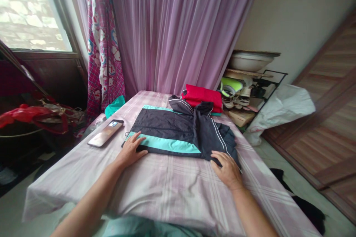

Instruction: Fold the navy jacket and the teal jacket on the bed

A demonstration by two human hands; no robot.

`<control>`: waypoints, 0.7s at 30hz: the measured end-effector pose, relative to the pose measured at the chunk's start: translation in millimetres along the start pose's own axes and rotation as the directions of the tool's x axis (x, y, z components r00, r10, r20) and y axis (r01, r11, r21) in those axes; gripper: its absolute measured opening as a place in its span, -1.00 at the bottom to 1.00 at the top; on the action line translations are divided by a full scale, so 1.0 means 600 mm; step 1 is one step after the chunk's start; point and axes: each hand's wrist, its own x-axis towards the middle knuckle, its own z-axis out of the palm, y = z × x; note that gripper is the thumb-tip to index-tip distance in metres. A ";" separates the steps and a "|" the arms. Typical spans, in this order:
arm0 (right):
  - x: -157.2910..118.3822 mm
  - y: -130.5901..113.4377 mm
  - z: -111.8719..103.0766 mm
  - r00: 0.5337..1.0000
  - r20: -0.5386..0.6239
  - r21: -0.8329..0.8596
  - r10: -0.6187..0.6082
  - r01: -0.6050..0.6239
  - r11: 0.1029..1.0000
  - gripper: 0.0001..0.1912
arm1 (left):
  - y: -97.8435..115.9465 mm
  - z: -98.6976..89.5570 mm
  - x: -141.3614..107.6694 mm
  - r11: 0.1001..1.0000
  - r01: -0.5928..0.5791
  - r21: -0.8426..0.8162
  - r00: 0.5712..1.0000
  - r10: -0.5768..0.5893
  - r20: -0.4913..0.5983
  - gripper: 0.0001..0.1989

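A dark jacket [169,121] with a turquoise band and white piping lies flat on the checked tablecloth, its collar towards the right and a sleeve laid along its right side. My left hand [132,150] rests on the jacket's lower left corner, fingers spread over the turquoise band. On the near right edge, over the dark sleeve, lies my right hand [226,168] with its fingers apart. Neither hand grips the cloth. A folded red garment [202,96] sits behind the collar.
The table [167,189] holds a phone [106,133] at the left. A turquoise bag [115,106] is by its left edge. Behind stands a purple curtain [172,29]; at the right are a shoe rack [263,100] and a white sack [280,109].
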 end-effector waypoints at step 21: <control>0.012 -0.011 -0.054 0.909 0.352 -0.107 0.221 -0.196 0.975 -0.64 | -0.006 -0.082 -0.032 0.972 -0.192 0.132 0.956 0.155 0.248 -0.62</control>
